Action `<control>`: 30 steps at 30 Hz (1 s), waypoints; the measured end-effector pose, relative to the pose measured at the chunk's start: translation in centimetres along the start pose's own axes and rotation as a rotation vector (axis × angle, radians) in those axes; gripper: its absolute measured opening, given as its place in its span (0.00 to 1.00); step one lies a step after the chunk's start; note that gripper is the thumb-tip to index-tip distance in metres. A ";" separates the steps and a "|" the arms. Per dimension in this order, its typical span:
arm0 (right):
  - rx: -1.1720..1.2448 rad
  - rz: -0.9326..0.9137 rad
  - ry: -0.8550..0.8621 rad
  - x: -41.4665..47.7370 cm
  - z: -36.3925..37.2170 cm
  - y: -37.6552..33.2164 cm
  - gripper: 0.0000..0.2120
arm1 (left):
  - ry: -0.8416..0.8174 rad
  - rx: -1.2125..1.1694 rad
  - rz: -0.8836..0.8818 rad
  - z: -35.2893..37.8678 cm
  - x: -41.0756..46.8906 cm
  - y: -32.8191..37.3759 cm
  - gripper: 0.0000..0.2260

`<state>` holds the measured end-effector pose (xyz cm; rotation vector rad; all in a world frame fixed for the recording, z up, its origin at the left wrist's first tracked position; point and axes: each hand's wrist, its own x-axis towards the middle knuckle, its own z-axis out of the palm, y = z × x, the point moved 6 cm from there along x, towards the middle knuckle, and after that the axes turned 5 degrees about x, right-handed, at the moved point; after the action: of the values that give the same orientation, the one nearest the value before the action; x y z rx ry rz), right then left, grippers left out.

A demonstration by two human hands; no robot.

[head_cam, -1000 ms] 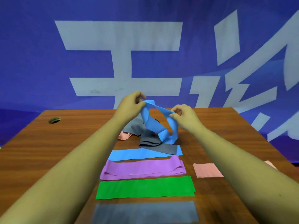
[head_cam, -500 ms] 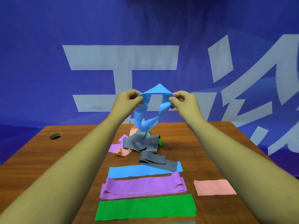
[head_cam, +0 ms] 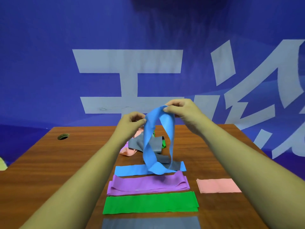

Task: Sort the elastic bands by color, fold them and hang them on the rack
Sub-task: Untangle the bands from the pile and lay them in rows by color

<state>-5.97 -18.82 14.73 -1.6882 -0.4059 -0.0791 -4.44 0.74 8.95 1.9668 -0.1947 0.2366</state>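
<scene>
Head view, centre: left hand and right hand pinch the blue band in their fingers. Its loop overhangs the desk.

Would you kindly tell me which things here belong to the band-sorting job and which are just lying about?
Job: held blue band, pinched by left hand and right hand; flat blue band; purple band; green band; grey band; pink band; tangled pile.
Not the job: cable hole; table; banner.
</scene>
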 end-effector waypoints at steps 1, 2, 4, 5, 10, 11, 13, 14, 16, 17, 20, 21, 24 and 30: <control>0.016 0.008 -0.032 -0.2 0.5 -0.4 0.05 | 0.026 -0.047 -0.025 -0.2 0.0 0.2 0.03; 0.045 0.024 -0.064 -0.5 0.9 -0.8 0.06 | 0.050 -0.105 -0.060 -0.5 -0.1 0.3 0.03; 0.119 0.054 -0.116 -1.0 1.7 -1.5 0.06 | 0.088 -0.203 -0.129 -1.1 -0.3 0.5 0.05; 0.149 0.060 -0.136 -1.2 2.0 -1.7 0.06 | 0.101 -0.207 -0.143 -1.3 -0.4 0.6 0.06; 0.156 0.038 -0.153 -2.3 2.8 -2.5 0.09 | 0.181 -0.132 0.022 -2.6 -2.5 3.6 0.09; 0.148 0.037 -0.145 -2.5 2.8 -2.6 0.09 | 0.161 -0.142 0.080 -2.6 -3.1 4.6 0.09; 0.119 0.031 -0.136 -2.8 3.0 -2.7 0.08 | 0.096 -0.135 0.185 -2.4 -4.3 6.6 0.10; 0.100 0.025 -0.136 -2.9 3.1 -2.7 0.07 | 0.062 -0.122 0.231 -2.2 -4.8 7.5 0.09; 0.054 0.012 -0.129 -3.2 3.2 -2.9 0.05 | 0.032 -0.072 0.301 -1.8 -5.6 8.7 0.06; 0.036 0.007 -0.121 -3.4 3.2 -3.1 0.05 | 0.038 -0.045 0.324 -1.8 -5.8 9.0 0.05; -0.019 -0.014 -0.087 -4.0 3.1 -4.0 0.06 | 0.082 0.028 0.353 -2.0 -6.1 9.5 0.05; -0.056 -0.018 -0.066 -4.3 2.9 -4.2 0.06 | 0.093 0.064 0.360 -2.0 -6.2 9.5 0.05; -0.264 -0.041 0.012 -4.8 2.4 -4.4 0.11 | 0.102 0.113 0.363 -2.0 -6.3 9.3 0.06; -0.398 -0.163 0.010 -5.6 2.7 -5.7 0.06 | 0.016 0.060 0.344 -1.8 -6.7 9.8 0.05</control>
<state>-13.39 -16.88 18.08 -2.0411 -0.5461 -0.3043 -13.48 -1.30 16.65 1.9822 -0.5217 0.4860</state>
